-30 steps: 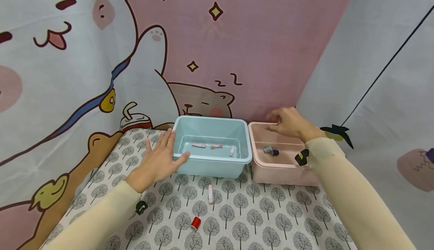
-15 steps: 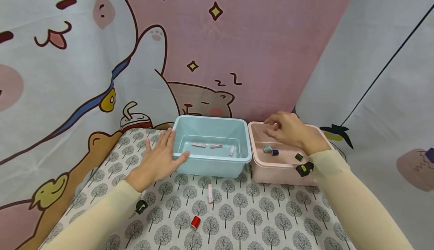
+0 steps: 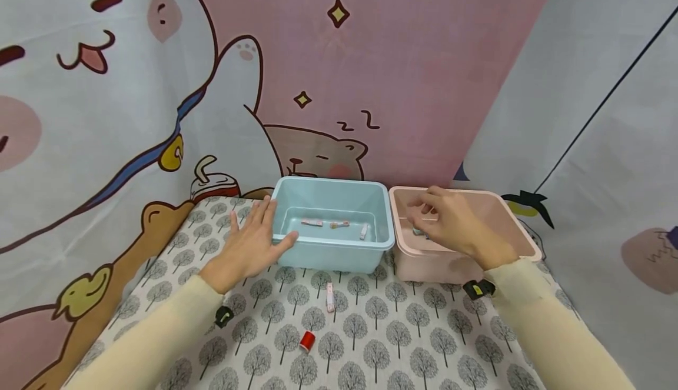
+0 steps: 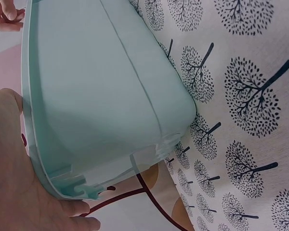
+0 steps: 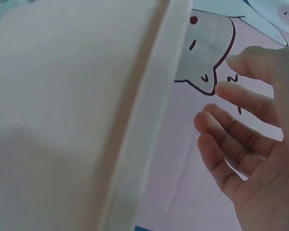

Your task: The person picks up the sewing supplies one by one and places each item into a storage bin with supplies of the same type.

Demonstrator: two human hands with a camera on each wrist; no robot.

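Note:
My left hand (image 3: pixel 251 246) rests spread at the near left corner of a light blue plastic bin (image 3: pixel 331 256), its straight fingers along the rim. In the left wrist view that hand (image 4: pixel 24 187) touches the bin's lip. Several slim pink-and-white pieces, perhaps nail clippers (image 3: pixel 312 223), lie inside the bin. Over a pink bin (image 3: pixel 434 267) hovers my right hand (image 3: pixel 447 219), fingers loosely bent. The right wrist view shows nothing between that hand's fingers (image 5: pixel 226 163). A grey-green thread spool (image 3: pixel 417 231) peeks out behind it; the bin's other contents are mostly hidden.
A red thread spool (image 3: pixel 307 341) lies on the tree-print cloth (image 3: pixel 376 325) near the front. Between it and the blue bin lies another slim pink-and-white piece (image 3: pixel 330 297). A cartoon-print curtain (image 3: pixel 413 72) hangs close behind both bins.
My right hand has come lower and nearer over the pink bin, now covering most of the spools there. The left hand stays in place on the blue bin. The head view shifts slightly.

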